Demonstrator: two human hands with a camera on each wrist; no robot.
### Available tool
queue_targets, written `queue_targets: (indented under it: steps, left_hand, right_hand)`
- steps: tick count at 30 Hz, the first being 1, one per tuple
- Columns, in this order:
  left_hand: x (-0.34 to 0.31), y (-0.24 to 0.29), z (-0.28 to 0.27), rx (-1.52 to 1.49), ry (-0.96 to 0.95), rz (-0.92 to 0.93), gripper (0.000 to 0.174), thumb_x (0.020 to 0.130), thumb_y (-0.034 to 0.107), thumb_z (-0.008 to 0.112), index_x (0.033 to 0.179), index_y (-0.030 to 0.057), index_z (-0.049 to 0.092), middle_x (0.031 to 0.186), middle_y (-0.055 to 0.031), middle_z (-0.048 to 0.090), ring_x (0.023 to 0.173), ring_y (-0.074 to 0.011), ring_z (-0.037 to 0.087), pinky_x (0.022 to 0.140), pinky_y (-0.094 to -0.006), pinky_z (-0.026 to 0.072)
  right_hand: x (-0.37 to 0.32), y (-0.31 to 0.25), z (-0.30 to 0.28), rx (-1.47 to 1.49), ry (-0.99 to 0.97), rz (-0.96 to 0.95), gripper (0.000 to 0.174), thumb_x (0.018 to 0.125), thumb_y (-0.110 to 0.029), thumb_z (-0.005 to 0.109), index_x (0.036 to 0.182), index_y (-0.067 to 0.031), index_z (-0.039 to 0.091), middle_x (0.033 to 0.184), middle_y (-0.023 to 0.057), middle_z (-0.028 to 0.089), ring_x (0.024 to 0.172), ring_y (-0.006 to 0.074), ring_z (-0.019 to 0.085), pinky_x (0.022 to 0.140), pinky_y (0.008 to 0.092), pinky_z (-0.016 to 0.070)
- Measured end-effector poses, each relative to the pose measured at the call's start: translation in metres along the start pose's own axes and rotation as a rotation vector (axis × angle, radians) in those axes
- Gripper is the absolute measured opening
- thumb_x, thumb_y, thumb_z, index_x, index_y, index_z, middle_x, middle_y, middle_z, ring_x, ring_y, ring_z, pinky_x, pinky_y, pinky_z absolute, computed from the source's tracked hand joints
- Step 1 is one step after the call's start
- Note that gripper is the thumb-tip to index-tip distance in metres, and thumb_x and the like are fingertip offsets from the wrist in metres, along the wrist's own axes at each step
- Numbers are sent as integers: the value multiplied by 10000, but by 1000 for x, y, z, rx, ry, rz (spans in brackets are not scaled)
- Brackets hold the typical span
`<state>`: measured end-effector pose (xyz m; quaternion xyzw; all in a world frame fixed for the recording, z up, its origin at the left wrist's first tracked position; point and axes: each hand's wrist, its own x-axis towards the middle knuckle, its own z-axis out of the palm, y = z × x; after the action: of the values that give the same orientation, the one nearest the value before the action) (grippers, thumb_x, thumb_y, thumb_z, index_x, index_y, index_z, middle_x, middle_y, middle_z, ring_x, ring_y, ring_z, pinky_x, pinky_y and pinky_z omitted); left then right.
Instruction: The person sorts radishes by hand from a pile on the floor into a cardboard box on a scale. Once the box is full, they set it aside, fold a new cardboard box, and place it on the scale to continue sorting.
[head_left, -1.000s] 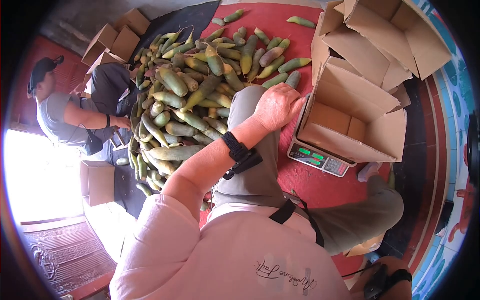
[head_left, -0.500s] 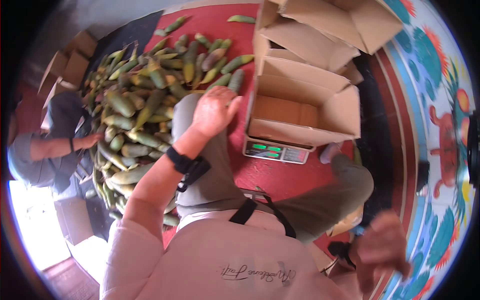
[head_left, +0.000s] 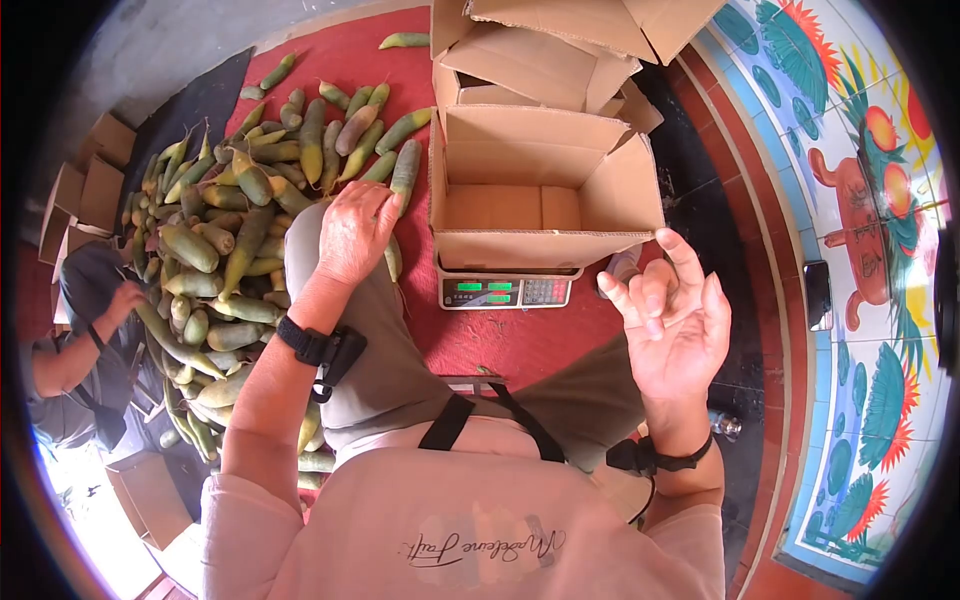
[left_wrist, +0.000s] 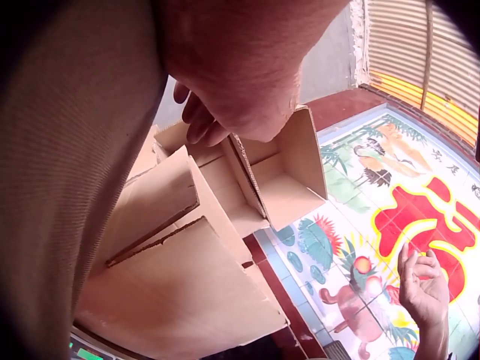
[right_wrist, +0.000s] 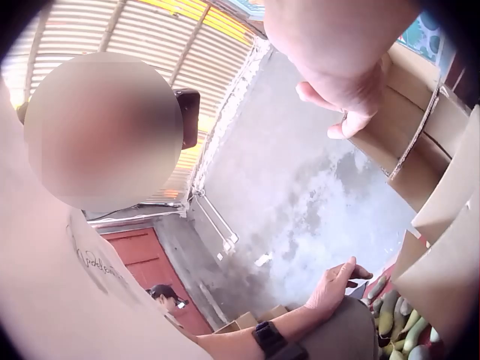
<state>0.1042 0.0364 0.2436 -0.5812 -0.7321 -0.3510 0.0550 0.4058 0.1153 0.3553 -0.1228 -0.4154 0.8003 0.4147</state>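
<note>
My left hand (head_left: 355,230) rests on the left knee (head_left: 318,262), fingers relaxed and holding nothing. In the head view my right hand (head_left: 675,335) is raised palm up, its fingers partly bent with nothing between them; its fingertips overlap the near right corner of an open cardboard box (head_left: 550,248). This box stands on a digital scale (head_left: 508,292) with lit green displays. Just beyond the left hand lies a green radish (head_left: 405,178), beside the box. The left wrist view also shows the raised right hand (left_wrist: 426,296) before a painted tile wall (left_wrist: 352,270).
A large heap of green radishes (head_left: 215,245) covers the left side of the red mat (head_left: 480,345). More open cardboard boxes (head_left: 545,60) stand behind the scale. At the far left another person's arm (head_left: 75,355) reaches by the heap. A phone (head_left: 819,295) is near the tiled wall.
My right hand has risen from the lower right to beside the box, turning palm up. The head view has swung to the right. My left hand stays on the knee.
</note>
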Motion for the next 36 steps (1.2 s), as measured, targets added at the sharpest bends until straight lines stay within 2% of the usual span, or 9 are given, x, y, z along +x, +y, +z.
queue_targets:
  steps: [6, 15, 22, 25, 27, 28, 30, 32, 36]
  left_hand:
    - [1, 1, -1, -11, -3, -2, 242, 866, 215, 546, 850, -16, 615, 882, -158, 624, 881, -327, 570, 797, -393, 450]
    - [-1, -3, 1, -13, -18, -4, 261, 875, 227, 539, 869, -24, 612, 899, -172, 619, 903, -336, 567, 808, -395, 445]
    - [-1, -4, 2, -14, 1, 2, 236, 866, 210, 551, 855, -16, 618, 888, -159, 623, 900, -326, 570, 801, -391, 448]
    - [-1, -4, 1, -9, -6, 5, 200, 851, 181, 562, 847, -8, 624, 875, -149, 628, 894, -319, 573, 797, -392, 451]
    - [-1, -4, 3, -20, 8, 7, 180, 840, 165, 570, 838, -7, 624, 866, -145, 628, 885, -318, 577, 792, -393, 453]
    - [-1, -5, 2, -34, 23, 11, 160, 828, 148, 579, 828, -6, 624, 857, -141, 629, 876, -317, 580, 787, -393, 456]
    - [-3, -8, 4, -18, 55, 34, 135, 793, 122, 601, 811, -11, 616, 841, -147, 626, 833, -326, 584, 768, -402, 461]
    - [-3, -8, 2, -27, 23, 40, 133, 798, 127, 589, 813, -4, 610, 849, -154, 624, 836, -328, 583, 774, -400, 462]
    - [-3, -8, 0, -48, 22, 39, 173, 821, 158, 573, 809, -12, 609, 852, -161, 622, 845, -327, 580, 789, -397, 463]
  right_hand:
    - [-1, 6, 0, -303, -72, -93, 560, 900, -389, 447, 1250, 42, 376, 670, 42, 507, 536, 80, 451, 937, 459, 418]
    - [0, 10, 10, -416, -130, -67, 613, 872, -399, 540, 1260, 44, 368, 700, 43, 534, 549, 78, 477, 973, 467, 378]
    - [0, 19, 8, -490, -178, -56, 638, 868, -427, 552, 1269, 34, 368, 708, 38, 536, 557, 78, 478, 983, 466, 367]
    - [0, 20, 8, -490, -195, -62, 608, 868, -404, 555, 1254, 35, 390, 714, 42, 538, 565, 87, 483, 931, 436, 413]
    - [-3, 19, 10, -577, -158, -18, 537, 873, -338, 553, 1231, 39, 419, 731, 52, 548, 579, 93, 495, 806, 350, 466]
    - [-2, 24, 7, -564, -187, -87, 399, 875, -198, 540, 1184, 43, 466, 729, 60, 556, 580, 92, 502, 634, 253, 455]
    - [-6, 18, 9, -807, -124, -58, 267, 881, -73, 499, 1124, 39, 506, 690, 55, 548, 570, 78, 495, 546, 203, 411]
    - [-10, 15, 6, -930, 38, 51, 195, 887, -15, 475, 1066, 28, 537, 647, 41, 535, 560, 65, 487, 508, 189, 386]
    - [-11, 12, -30, -1131, 100, -76, 139, 909, -41, 478, 1009, 6, 563, 624, 0, 500, 558, 37, 452, 509, 174, 345]
